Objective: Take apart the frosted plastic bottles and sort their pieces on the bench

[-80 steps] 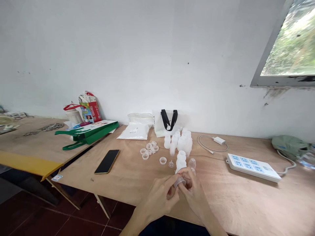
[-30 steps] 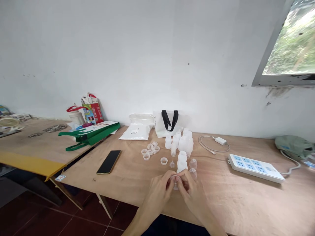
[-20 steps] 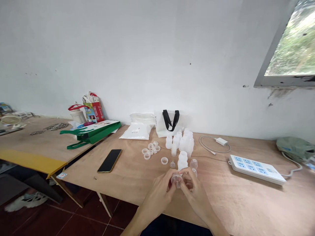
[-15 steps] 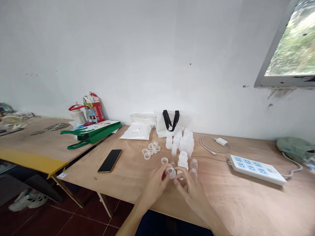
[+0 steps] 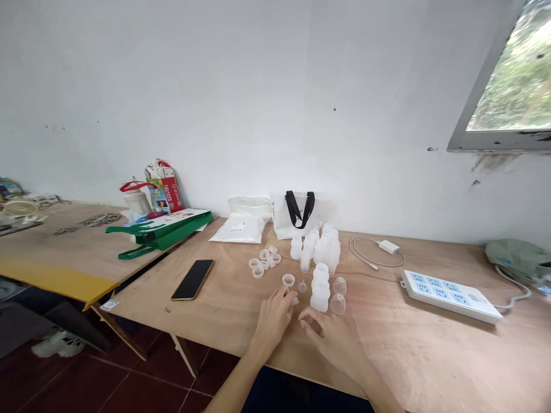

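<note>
My left hand point(image 5: 273, 323) rests on the plywood table point(image 5: 400, 344), its fingertips beside a small clear plastic piece point(image 5: 295, 300) and just below a translucent ring cap point(image 5: 288, 280). My right hand point(image 5: 331, 339) lies open on the wood, holding nothing. Nearest to it stands a white plastic bottle point(image 5: 320, 290) with another bottle-shaped piece stacked on it. Two clear plastic domes point(image 5: 338, 295) sit to that bottle's right. Behind are a cluster of white bottles point(image 5: 321, 248), several plastic rings point(image 5: 262, 263) and a tiny clear teat point(image 5: 302, 286).
A black smartphone point(image 5: 192, 280) lies left of the rings. Along the wall are a white bag with black handles point(image 5: 295, 215) and a white plastic packet point(image 5: 237, 229). A charger with cable point(image 5: 388, 247) and a white power strip point(image 5: 450, 296) lie right.
My hands have separated. The small clear piece they held together now sits on the table by my left fingers, and my right hand has moved down and right onto the wood.
</note>
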The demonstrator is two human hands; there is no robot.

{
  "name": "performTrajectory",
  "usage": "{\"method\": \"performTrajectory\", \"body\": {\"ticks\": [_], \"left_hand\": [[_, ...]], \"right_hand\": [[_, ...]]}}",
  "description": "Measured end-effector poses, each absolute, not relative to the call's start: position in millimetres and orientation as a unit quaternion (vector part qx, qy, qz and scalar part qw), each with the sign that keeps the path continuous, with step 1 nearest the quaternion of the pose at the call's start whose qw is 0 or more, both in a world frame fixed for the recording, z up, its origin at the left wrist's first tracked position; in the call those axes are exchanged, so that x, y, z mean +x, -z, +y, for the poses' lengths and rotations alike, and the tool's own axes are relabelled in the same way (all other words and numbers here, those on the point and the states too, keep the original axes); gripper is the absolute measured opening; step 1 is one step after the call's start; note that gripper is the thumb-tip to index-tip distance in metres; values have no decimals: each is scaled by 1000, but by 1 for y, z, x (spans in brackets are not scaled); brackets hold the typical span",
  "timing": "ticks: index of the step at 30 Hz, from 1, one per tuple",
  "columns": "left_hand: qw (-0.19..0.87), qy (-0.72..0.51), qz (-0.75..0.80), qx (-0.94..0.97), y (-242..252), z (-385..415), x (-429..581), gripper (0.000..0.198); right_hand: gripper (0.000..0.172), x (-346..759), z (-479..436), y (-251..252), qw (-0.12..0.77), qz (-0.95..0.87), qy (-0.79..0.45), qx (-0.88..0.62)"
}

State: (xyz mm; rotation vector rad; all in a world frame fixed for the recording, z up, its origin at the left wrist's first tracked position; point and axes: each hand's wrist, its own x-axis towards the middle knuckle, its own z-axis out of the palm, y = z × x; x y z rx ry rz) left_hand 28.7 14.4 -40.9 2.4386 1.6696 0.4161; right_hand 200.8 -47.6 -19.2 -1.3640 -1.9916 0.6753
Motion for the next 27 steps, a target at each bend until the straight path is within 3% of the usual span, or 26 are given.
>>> {"method": "performTrajectory", "body": {"ticks": [8, 16, 20, 24, 27], "left_hand": [[127, -141, 503, 843, 28, 7, 27, 23], [127, -168, 540, 815, 30, 12, 21, 29], [120, -155, 548, 813, 26, 14, 17, 23], [128, -137, 543, 818, 21, 11, 15, 27], [146, -137, 541, 817, 22, 11, 12, 33]], "right_hand": [[23, 205, -39, 29, 287, -762, -253, -523], [25, 206, -38, 24, 304, -753, -252, -527], [32, 216, -40, 16, 380, -714, -257, -528], [37, 228, -35, 15, 508, -633, -178, -556], [38, 233, -30, 18, 518, -620, -116, -578]]}}
